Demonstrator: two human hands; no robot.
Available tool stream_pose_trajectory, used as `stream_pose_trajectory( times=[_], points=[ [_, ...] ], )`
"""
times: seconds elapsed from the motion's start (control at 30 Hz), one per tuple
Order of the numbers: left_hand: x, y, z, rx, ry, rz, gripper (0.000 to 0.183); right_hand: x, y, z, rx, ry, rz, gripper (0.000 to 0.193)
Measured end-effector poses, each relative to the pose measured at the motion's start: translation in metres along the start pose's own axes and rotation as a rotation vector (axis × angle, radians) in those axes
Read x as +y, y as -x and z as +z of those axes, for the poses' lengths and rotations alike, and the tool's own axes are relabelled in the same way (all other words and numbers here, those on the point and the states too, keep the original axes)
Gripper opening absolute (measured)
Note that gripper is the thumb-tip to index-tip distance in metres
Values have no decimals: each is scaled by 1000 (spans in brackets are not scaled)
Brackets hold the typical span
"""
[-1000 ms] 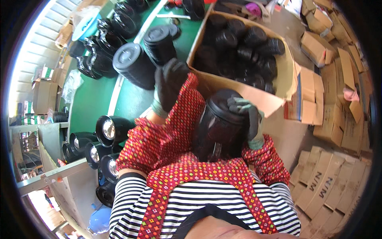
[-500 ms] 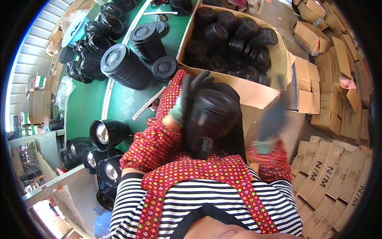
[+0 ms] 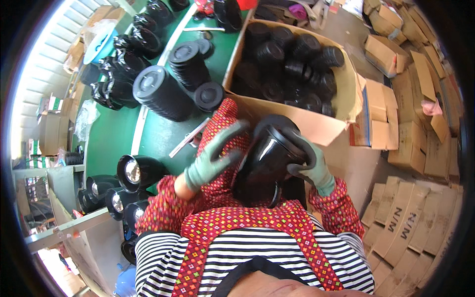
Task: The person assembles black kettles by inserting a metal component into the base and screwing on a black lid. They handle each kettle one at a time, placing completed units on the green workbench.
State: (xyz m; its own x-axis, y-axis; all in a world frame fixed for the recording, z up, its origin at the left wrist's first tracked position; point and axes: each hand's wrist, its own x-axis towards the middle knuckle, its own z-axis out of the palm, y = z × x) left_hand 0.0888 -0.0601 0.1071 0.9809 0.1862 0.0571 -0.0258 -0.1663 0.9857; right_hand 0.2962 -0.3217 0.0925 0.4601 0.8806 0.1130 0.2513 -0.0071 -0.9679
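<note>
A glossy black bell-shaped housing (image 3: 264, 161) lies tilted over my lap, its wide round rim up and to the right. My right hand (image 3: 312, 166), in a grey-green glove with dark fingers, grips that rim from the right, the thumb on the near side. To the left of the housing, my left hand (image 3: 220, 156) has its fingers apart and holds nothing; it looks slightly blurred. The underside of the housing is hidden. Stacked black round discs (image 3: 162, 94) stand beyond my left hand on the green worktable (image 3: 111, 138).
A cardboard box (image 3: 297, 121) full of black round parts stands ahead. Black housings with silvery insides (image 3: 132, 172) sit at the table's near left. A pale strip (image 3: 188, 138) lies near the table edge. Flat cartons (image 3: 401, 213) are stacked at right; more boxes stand behind.
My right hand has come in from the right and taken hold of the housing's rim. The housing has tilted. My left hand has come off its side and moved down and left.
</note>
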Motion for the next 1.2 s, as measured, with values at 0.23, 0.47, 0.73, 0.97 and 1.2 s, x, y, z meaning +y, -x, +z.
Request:
stream_pose_trajectory(
  times=[0.23,0.47,0.73,0.97,1.2],
  points=[
    [51,19,11,-22,-545,161,125,43,-20,-5,388,-209,227,58],
    [101,-70,-62,271,-753,394,111,15,-159,-2,10,-825,-36,64],
    [125,-203,-280,628,-973,213,88,70,-257,57,291,-1013,245,58],
    [-3,-349,-416,795,-1159,-126,107,119,-238,110,231,-797,565,54],
    [-77,-429,-450,543,-1163,-289,87,106,-249,93,118,-833,715,48]
  ],
)
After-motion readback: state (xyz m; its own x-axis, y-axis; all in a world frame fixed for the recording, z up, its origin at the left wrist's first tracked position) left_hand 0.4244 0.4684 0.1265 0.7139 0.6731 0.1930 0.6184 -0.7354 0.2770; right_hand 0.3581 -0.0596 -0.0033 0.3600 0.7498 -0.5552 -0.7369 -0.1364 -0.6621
